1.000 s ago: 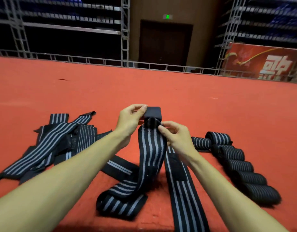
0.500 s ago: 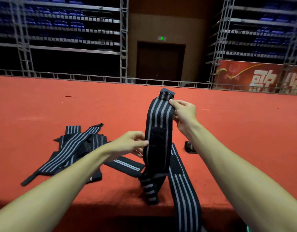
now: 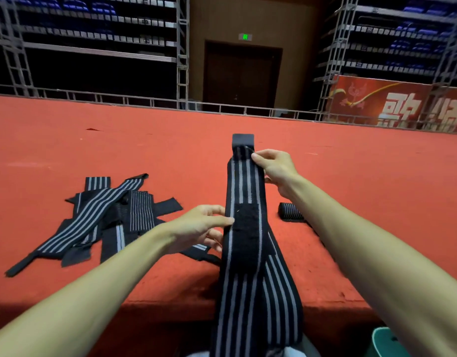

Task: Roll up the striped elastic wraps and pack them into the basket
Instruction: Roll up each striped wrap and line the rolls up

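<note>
A long black elastic wrap with grey stripes (image 3: 244, 184) is held up in front of me, stretched from its plain black tab at the top down past the stage edge. My right hand (image 3: 276, 168) pinches it near the top. My left hand (image 3: 201, 226) touches its left edge beside a black velcro patch, fingers partly closed on the edge. A pile of unrolled striped wraps (image 3: 98, 215) lies on the red carpet at the left. One rolled wrap (image 3: 290, 212) shows behind my right forearm. A teal container rim (image 3: 387, 343) shows at the bottom right, mostly hidden.
The red carpeted stage (image 3: 351, 176) stretches ahead to a metal railing (image 3: 145, 100). Its front edge drops off just before me. Scaffolding, blue seats, a dark door and a red banner stand beyond.
The wrap has been lifted and pulled out straight, its lower end now hanging past the stage edge. My right hand stays high on it; my left hand has moved to its left edge.
</note>
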{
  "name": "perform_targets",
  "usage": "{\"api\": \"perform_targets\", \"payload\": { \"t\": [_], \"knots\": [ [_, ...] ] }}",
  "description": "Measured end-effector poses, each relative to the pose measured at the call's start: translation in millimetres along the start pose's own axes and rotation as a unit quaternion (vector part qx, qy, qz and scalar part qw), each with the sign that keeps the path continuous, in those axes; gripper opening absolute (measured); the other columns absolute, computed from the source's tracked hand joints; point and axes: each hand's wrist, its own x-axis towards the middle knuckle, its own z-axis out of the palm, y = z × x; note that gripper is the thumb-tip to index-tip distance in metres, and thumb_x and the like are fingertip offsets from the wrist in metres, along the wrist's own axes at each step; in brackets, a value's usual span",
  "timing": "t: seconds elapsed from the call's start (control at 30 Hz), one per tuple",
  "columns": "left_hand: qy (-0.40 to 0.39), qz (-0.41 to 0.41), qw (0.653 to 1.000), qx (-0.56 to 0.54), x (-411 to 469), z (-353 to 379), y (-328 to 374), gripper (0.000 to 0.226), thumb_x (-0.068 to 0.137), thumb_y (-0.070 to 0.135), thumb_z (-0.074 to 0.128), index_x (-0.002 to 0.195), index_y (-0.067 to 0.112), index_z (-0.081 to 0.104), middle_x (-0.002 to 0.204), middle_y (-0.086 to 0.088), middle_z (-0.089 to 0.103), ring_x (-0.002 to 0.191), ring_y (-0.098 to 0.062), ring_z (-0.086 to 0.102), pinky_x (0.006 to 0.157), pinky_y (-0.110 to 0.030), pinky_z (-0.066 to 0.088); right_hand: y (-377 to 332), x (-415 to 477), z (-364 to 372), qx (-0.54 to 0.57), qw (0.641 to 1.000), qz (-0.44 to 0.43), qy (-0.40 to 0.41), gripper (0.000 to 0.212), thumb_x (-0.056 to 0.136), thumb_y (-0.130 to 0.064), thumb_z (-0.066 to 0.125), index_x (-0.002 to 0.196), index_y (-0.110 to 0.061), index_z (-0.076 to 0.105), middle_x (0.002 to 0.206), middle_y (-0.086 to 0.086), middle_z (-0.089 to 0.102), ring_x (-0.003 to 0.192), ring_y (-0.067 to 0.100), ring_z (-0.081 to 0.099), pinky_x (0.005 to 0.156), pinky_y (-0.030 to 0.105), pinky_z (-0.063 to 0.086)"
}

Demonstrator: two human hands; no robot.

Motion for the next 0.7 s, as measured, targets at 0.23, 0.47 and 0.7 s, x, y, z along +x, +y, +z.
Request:
{"api": "perform_targets", "payload": {
  "t": [0.23, 0.47, 0.7],
  "knots": [
    [0.195, 0.014, 0.974, 0.116, 53.0, -14.8, -51.3, 0.002, 0.091, 0.011, 0.063, 0.092, 0.013, 0.062, 0.047, 0.010, 0.050, 0.043, -0.008, 0.043, 0.059, -0.033, 0.040, 59.6, 57.6, 15.3, -0.132, 0.991, -0.010, -0.012, 0.016, 0.086, -0.011, 0.070, 0.102, -0.005, 0.071, 0.071, -0.004, 0.061, 0.048, 0.003, 0.048, 0.039, 0.012, 0.036],
    [0.263, 0.015, 0.934, 0.242, 111.3, -54.6, -77.9, 0.032, 0.086, 0.019, 0.068, 0.112, 0.020, 0.049, 0.063, 0.006, 0.058, 0.054, -0.005, 0.052, 0.057, -0.022, 0.041, 117.5, 122.4, 41.6, -0.192, 0.979, 0.010, -0.060, 0.015, 0.087, 0.001, 0.065, 0.102, 0.003, 0.067, 0.085, 0.014, 0.069, 0.051, 0.014, 0.059, 0.054, 0.024, 0.058],
    [0.258, 0.014, 0.873, 0.413, 145.1, -68.3, -103.5, 0.023, 0.087, 0.027, 0.059, 0.108, 0.029, 0.051, 0.072, 0.009, 0.051, 0.077, -0.012, 0.050, 0.073, -0.030, 0.034, 190.1, 163.1, 75.5, -0.262, 0.959, 0.057, -0.090, 0.007, 0.085, -0.002, 0.070, 0.091, 0.001, 0.070, 0.082, 0.017, 0.071, 0.055, 0.019, 0.065, 0.054, 0.022, 0.057]
  ]
}}
